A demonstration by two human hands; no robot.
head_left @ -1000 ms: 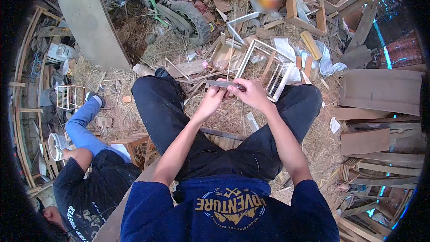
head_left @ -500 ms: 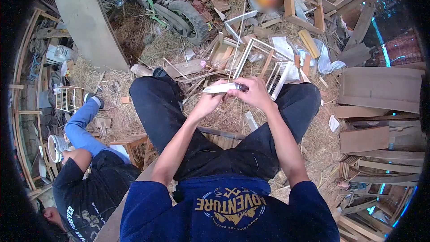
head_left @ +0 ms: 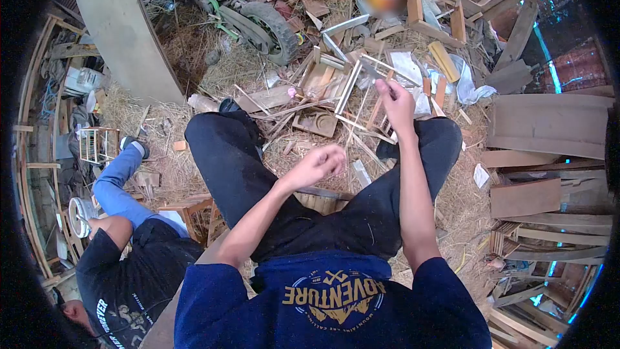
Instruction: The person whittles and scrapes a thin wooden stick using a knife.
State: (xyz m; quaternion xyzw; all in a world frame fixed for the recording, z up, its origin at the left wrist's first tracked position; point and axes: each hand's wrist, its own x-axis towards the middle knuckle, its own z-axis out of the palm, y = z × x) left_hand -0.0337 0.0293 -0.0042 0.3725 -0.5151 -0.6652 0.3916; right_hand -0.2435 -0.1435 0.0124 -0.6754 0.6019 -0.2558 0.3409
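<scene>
As the right grip (head_left: 396, 103) holds it | knife (head_left: 371, 70) | narrow, grey-bladed

left hand (head_left: 319, 167): half-curled | right hand (head_left: 396, 103): farther forward, clenched

Knife (head_left: 371, 71) and left hand (head_left: 320, 165) part ways

The two hands, together around the knife a moment ago, are now well apart. The right hand (head_left: 395, 102) has carried the knife forward and to the right, over the slatted wooden frame (head_left: 349, 86). The blade, which pointed leftward across the left hand, now angles forward and left. The left hand has come off the knife and drawn back toward the lap, its fingers loosely curled. A flat wooden piece with a rounded mark (head_left: 315, 123), earlier largely covered by the hands, has come into plain view.
</scene>
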